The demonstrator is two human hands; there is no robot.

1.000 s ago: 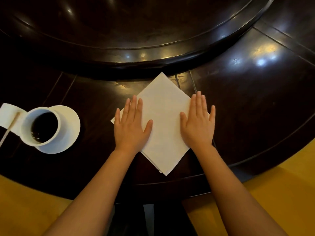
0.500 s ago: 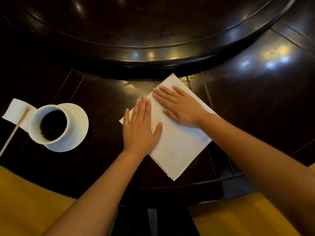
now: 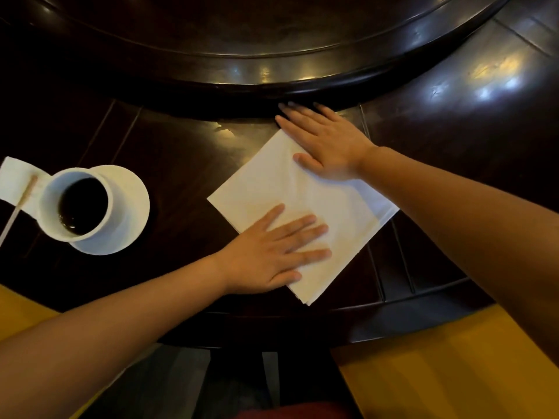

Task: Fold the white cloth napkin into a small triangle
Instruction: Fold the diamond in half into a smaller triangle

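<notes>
Napkin (image 3: 302, 201) lies flat as a diamond right of the coffee cup (image 3: 77, 205); left hand (image 3: 272, 252) spread on its near corner, right hand (image 3: 326, 143) flat (fingers together) over its far corner, likely smoothing before the diagonal fold.

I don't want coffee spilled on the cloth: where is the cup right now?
In the head view the coffee cup stands on its saucer at the table's left side, well left of the napkin and the left hand.
</notes>
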